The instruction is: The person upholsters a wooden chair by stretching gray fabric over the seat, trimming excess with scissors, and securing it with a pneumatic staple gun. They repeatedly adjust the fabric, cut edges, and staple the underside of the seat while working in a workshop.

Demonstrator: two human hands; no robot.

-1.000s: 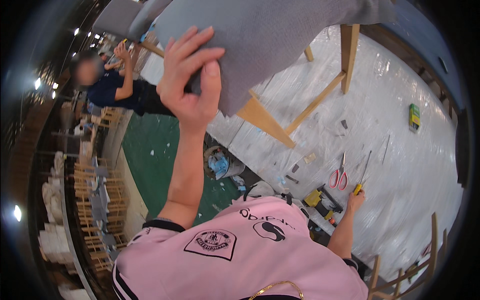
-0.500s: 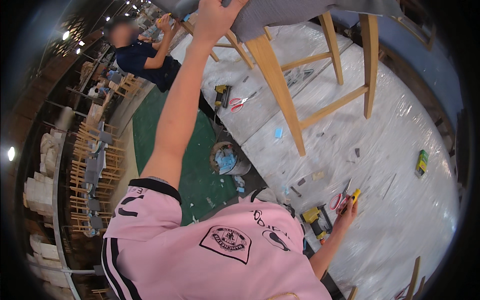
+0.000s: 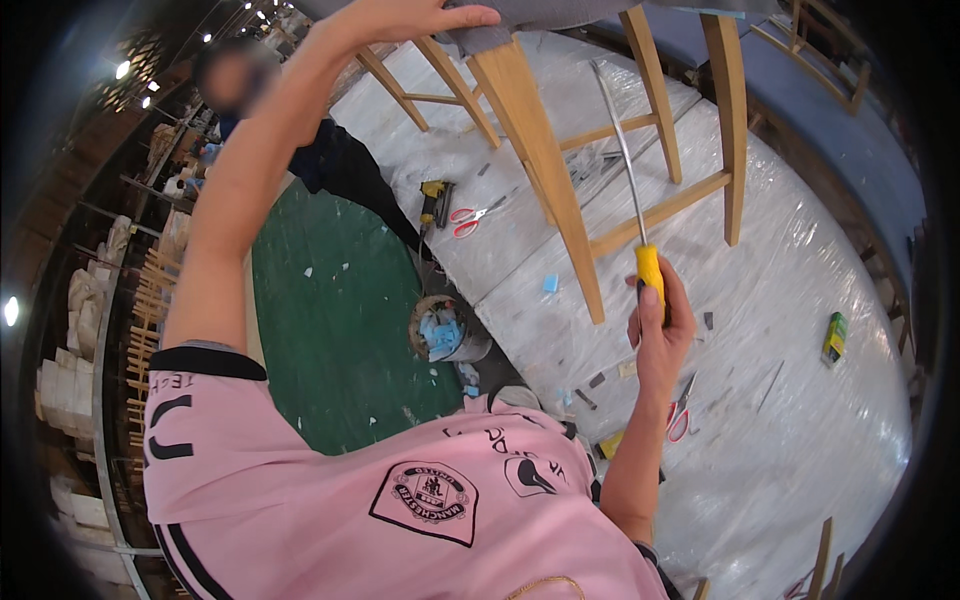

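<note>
A wooden chair point(image 3: 545, 150) with a grey fabric seat point(image 3: 550, 12) stands before me, its top cut off by the picture's upper edge. My left hand point(image 3: 415, 18) holds the seat's near left corner. Its thumb lies on the grey fabric, and its other fingers are mostly out of sight. In my right hand point(image 3: 662, 320) is a screwdriver point(image 3: 650, 275) with a yellow and black handle. Its long metal shaft points up and away between the chair's legs, below the seat. I cannot tell whether its tip touches the chair.
Plastic wrap covers the table point(image 3: 800, 300). On it lie red-handled scissors point(image 3: 680, 420), farther scissors point(image 3: 465, 222), a staple gun point(image 3: 433, 205), a small green-yellow box point(image 3: 834, 338) and scraps. A bin point(image 3: 440, 330) of blue scraps stands left. Another person point(image 3: 340, 165) stands at the far left.
My right hand has lifted the screwdriver off the table and raised it toward the chair, its shaft now upward. My left arm has bent and shifted left. The other person has moved nearer the table.
</note>
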